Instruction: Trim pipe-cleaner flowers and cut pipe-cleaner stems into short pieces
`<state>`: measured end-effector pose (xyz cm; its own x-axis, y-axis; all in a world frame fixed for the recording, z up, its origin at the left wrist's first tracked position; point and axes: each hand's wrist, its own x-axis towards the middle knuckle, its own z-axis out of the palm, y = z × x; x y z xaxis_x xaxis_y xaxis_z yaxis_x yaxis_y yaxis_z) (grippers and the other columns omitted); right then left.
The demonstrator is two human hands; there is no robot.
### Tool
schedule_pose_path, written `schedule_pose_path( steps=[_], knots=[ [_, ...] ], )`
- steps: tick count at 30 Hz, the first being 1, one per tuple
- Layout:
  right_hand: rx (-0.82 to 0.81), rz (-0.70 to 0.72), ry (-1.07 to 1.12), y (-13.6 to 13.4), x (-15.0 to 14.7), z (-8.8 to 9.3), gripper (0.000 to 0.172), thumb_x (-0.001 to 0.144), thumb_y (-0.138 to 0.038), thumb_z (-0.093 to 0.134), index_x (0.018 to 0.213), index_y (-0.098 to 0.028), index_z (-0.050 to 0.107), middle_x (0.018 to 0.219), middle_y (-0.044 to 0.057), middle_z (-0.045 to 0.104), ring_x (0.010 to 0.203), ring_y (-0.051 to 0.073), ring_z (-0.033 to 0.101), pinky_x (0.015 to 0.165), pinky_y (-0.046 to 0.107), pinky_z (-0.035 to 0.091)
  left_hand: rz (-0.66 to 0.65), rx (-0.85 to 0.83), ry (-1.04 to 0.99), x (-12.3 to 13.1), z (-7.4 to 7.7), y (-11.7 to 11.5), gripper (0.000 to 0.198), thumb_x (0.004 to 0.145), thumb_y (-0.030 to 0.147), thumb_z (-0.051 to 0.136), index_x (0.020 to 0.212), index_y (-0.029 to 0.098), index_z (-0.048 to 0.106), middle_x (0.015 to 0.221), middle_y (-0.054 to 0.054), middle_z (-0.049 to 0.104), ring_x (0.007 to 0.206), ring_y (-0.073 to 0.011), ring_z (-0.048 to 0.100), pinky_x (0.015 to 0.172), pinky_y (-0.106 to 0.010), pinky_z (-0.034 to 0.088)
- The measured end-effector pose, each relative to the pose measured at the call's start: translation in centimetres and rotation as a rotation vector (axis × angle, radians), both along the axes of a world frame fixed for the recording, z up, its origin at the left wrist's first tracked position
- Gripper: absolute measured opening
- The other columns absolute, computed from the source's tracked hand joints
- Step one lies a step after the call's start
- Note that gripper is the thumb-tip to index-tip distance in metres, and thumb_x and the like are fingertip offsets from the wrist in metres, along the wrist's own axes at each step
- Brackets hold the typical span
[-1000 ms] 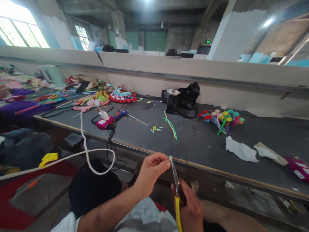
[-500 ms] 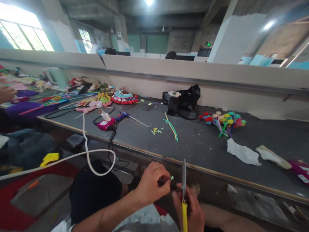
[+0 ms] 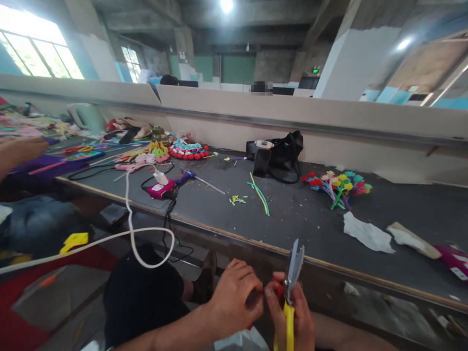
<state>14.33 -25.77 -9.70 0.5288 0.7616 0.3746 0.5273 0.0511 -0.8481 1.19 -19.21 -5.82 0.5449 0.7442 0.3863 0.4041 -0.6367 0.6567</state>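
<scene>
My left hand (image 3: 236, 296) is closed in a pinch in front of the table edge, its fingertips close to those of my right hand. Whatever it pinches is hidden. A pair of scissors (image 3: 289, 317) with yellow handles is held in my right hand (image 3: 302, 319), blades pointing up and slightly apart. Between the right thumb and fingers a small red piece (image 3: 280, 288) shows, too covered to name. Ahead on the table lie small green and yellow clippings (image 3: 237, 199) and a few green and yellow fuzzy stems (image 3: 260, 195).
On the dark table (image 3: 215, 219) sit a bunch of fuzzy flowers (image 3: 340, 187), a black bag (image 3: 288, 151), white paper (image 3: 367, 233) and a glue gun (image 3: 186, 175). A white cable (image 3: 130, 219) loops over the front edge. Another person's hand (image 3: 22, 151) is at far left.
The scissors have tilted right, and their blades show wider. My hands have come closer together. The light green bit at my left fingertips is out of sight; red shows at my right fingers.
</scene>
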Motion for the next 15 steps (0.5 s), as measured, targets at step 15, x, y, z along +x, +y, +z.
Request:
schedule_pose_path(
  steps=[15],
  knots=[
    [0.094, 0.168, -0.185, 2.3, 1.3, 4.4, 0.029, 0.09, -0.047, 0.056, 0.101, -0.021, 0.062, 0.078, 0.0, 0.07, 0.061, 0.014, 0.068, 0.058, 0.021, 0.054, -0.093, -1.243, -0.448, -0.1, 2.8, 2.5, 0.013, 0.055, 0.022, 0.071, 0.058, 0.012, 0.064, 0.052, 0.002, 0.057, 0.051, -0.0081, 0.044, 0.056, -0.022, 0.033]
  ],
)
